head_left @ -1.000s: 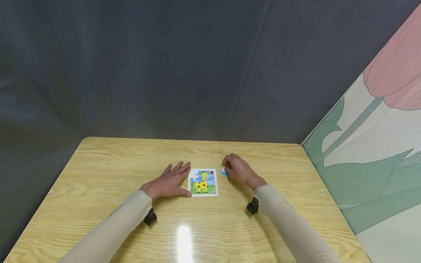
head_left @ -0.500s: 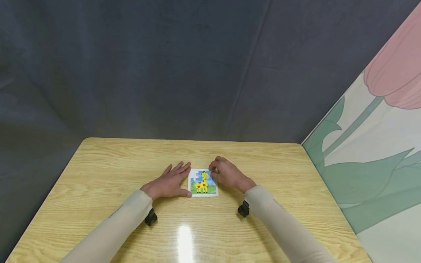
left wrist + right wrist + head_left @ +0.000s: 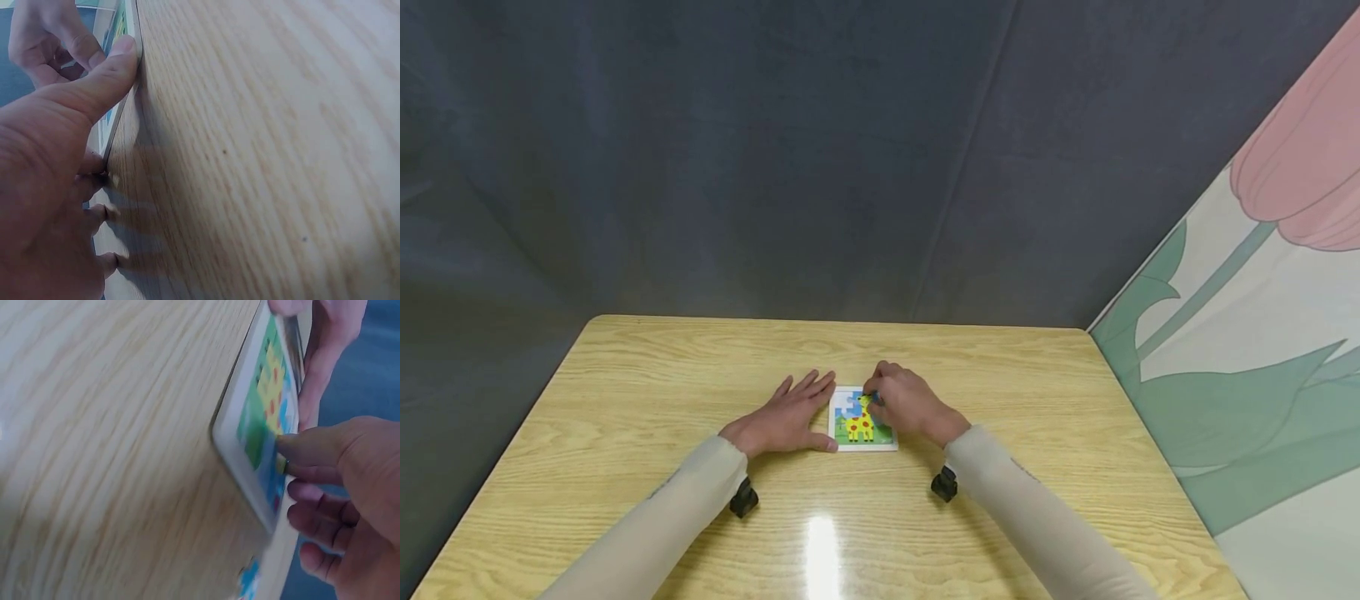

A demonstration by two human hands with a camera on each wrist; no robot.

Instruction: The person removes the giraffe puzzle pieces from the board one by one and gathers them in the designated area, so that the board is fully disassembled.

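Observation:
A square giraffe jigsaw puzzle (image 3: 860, 429) in a white frame lies on the table, with a white gap (image 3: 844, 403) at its upper left. My left hand (image 3: 787, 418) is spread flat at the frame's left side. In the left wrist view its thumb (image 3: 115, 69) rests against the frame edge. My right hand (image 3: 910, 402) is over the puzzle's upper right. Its thumb and index finger pinch a small puzzle piece (image 3: 281, 464), mostly hidden by the fingers in the right wrist view, close over the picture. The other fingers are loosely curled.
Another blue puzzle piece (image 3: 249, 579) lies on the wooden table (image 3: 700, 358) beside the frame, behind my right hand in the head view. A dark curtain (image 3: 775, 167) hangs behind the table, and a flower-patterned cloth (image 3: 1262, 375) hangs at the right.
My right hand has moved left, from the table beside the puzzle to over its upper right part, bringing the pinched piece. My left hand has stayed in place.

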